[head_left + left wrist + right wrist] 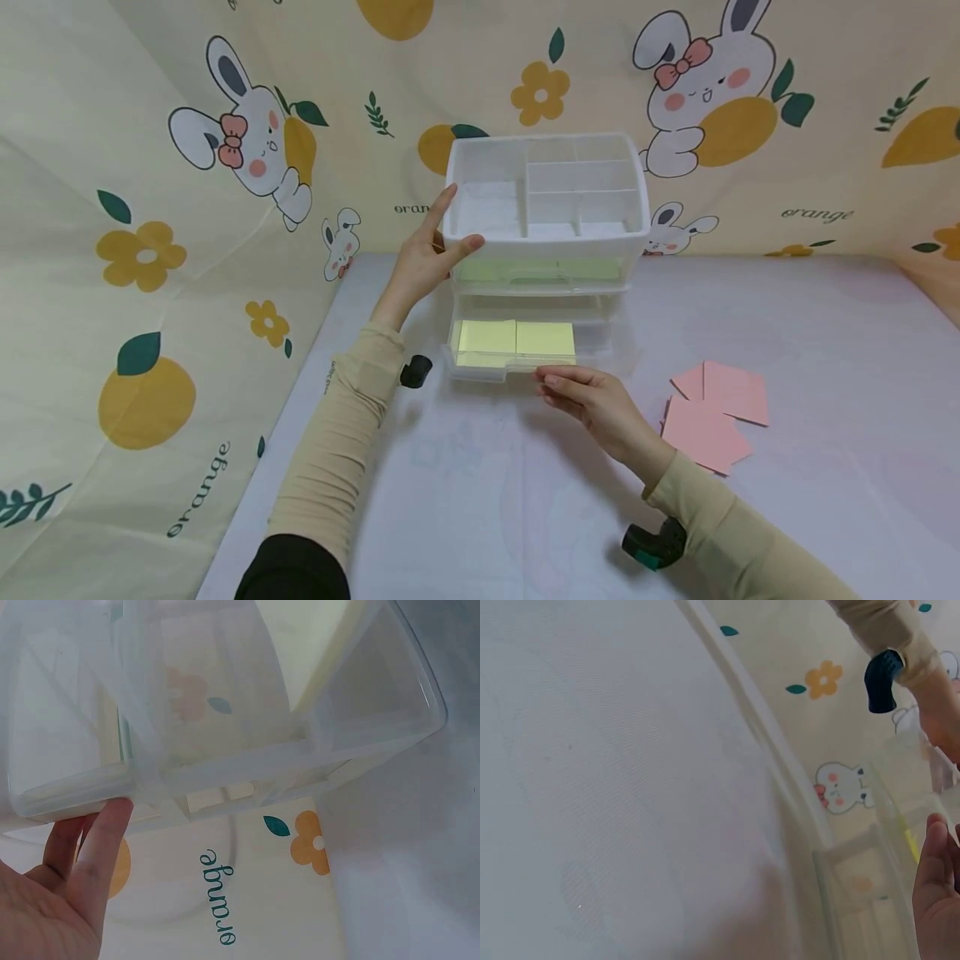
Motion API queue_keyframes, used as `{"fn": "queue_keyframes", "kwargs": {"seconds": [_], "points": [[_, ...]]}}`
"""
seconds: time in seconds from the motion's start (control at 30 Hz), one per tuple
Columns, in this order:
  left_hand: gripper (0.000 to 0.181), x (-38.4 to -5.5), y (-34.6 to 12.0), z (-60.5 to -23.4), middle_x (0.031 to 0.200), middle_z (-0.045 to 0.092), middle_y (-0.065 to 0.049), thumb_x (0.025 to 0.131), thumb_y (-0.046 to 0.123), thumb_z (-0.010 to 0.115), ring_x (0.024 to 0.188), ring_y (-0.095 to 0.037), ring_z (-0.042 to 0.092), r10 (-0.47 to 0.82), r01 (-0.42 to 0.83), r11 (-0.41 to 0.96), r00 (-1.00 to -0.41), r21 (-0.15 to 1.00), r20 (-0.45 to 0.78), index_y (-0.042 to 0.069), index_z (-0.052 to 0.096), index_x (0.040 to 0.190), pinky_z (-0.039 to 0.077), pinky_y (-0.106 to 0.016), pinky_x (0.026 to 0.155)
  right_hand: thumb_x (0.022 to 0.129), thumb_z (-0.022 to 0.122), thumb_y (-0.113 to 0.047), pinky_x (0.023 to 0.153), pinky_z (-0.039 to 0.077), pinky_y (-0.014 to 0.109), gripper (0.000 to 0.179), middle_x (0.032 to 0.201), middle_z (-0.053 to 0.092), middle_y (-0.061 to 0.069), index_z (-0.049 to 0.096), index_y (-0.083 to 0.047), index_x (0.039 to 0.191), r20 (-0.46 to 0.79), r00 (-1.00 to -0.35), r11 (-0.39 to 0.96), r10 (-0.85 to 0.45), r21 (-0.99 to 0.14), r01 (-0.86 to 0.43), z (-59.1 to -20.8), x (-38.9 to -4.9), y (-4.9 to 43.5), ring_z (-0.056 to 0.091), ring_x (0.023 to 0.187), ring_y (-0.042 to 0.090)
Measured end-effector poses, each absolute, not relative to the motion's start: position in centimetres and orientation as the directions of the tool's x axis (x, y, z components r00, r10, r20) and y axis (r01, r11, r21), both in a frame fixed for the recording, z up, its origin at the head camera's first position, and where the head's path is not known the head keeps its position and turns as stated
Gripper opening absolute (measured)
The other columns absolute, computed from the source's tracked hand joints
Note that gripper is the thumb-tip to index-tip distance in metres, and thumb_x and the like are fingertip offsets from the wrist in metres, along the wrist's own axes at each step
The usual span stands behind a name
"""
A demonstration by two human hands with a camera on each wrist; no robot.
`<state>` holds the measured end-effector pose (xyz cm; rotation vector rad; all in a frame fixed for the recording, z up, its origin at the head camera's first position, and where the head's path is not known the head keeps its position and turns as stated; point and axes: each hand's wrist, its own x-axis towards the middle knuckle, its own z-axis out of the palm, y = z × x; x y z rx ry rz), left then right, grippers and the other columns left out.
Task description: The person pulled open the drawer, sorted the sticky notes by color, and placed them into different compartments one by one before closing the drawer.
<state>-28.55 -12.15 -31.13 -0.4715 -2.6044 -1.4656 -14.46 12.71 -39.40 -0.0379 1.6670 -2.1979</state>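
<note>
My left hand grips the left front corner of a white plastic drawer organizer, thumb at the front and forefinger along the side. The left wrist view shows that hand's fingers against the clear casing. At the bottom, a clear drawer stands pulled out, holding two yellow sticky-note pads side by side. My right hand pinches the front edge of this drawer. Green paper shows through the upper drawer, which is closed. In the right wrist view, part of the right hand is cut off.
Several pink paper pieces lie overlapping on the pale tabletop, right of the organizer. Its divided top tray holds nothing visible. Behind stands a cream backdrop with rabbits and oranges. Dark wrist-worn devices hang at both wrists.
</note>
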Motion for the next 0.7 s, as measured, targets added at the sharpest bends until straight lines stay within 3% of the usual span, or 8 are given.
{"fn": "queue_keyframes", "kwargs": {"seconds": [0.23, 0.5, 0.7], "points": [[0.078, -28.5, -12.1, -31.1, 0.071, 0.044, -0.007, 0.076, 0.064, 0.061, 0.057, -0.021, 0.046, 0.209, 0.328, 0.485, -0.944, 0.811, 0.257, 0.061, 0.013, 0.138, 0.042, -0.028, 0.053, 0.089, 0.061, -0.007, 0.089, 0.051, 0.023, 0.016, 0.096, 0.072, -0.005, 0.071, -0.011, 0.101, -0.203, -0.930, -0.278, -0.306, -0.915, 0.291, -39.4, -14.7, 12.4, 0.067, 0.094, 0.007], [0.076, -28.5, -12.1, -31.1, 0.069, 0.044, -0.006, 0.077, 0.062, 0.061, 0.057, -0.020, 0.047, 0.207, 0.329, 0.489, -0.944, 0.808, 0.258, 0.062, 0.014, 0.137, 0.043, -0.028, 0.055, 0.093, 0.055, -0.008, 0.093, 0.048, 0.023, 0.037, 0.097, 0.070, -0.005, 0.051, 0.009, 0.126, -0.208, -0.939, -0.259, -0.273, -0.924, 0.280, -39.4, -15.8, 12.1, 0.065, 0.099, 0.007], [0.076, -28.5, -12.1, -31.1, 0.070, 0.044, -0.006, 0.077, 0.062, 0.061, 0.058, -0.020, 0.046, 0.207, 0.325, 0.484, -0.945, 0.812, 0.255, 0.062, 0.014, 0.137, 0.043, -0.028, 0.055, 0.094, 0.054, -0.009, 0.090, 0.050, 0.020, 0.041, 0.098, 0.070, -0.004, 0.047, 0.011, 0.129, -0.213, -0.946, -0.284, -0.246, -0.917, 0.280, -39.2, -17.3, 12.0, 0.065, 0.098, 0.007]]}}
